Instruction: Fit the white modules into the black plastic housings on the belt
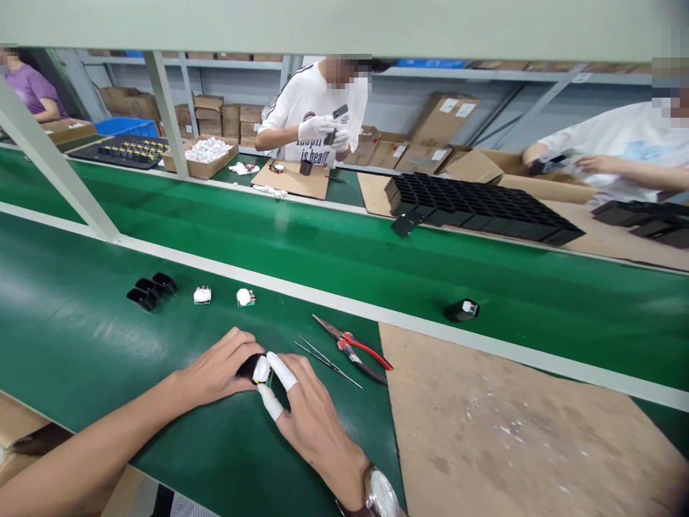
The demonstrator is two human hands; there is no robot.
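Note:
My left hand (226, 366) is closed around a black plastic housing (246, 369) just above the green bench. At the housing's open end, my right hand (301, 402), with white finger cots on thumb and forefinger, pinches a small circuit board with a white blob (262, 370). The board looks partly inside the housing; how deep is hidden. Beyond my hands lie two similar boards, a left one (202, 295) and a right one (245, 297). Several empty black housings (151, 290) stand to their left. Tweezers (329, 361) and red-handled long-nose pliers (352, 348) rest right of my hands.
A cardboard sheet (517, 431) covers the bench at right. Past a pale rail (334, 305), a filled housing (461, 310) lies on the green belt (301, 237). Across it, co-workers handle parts near rows of black housings (479, 208). A slanted post (59, 165) rises at left.

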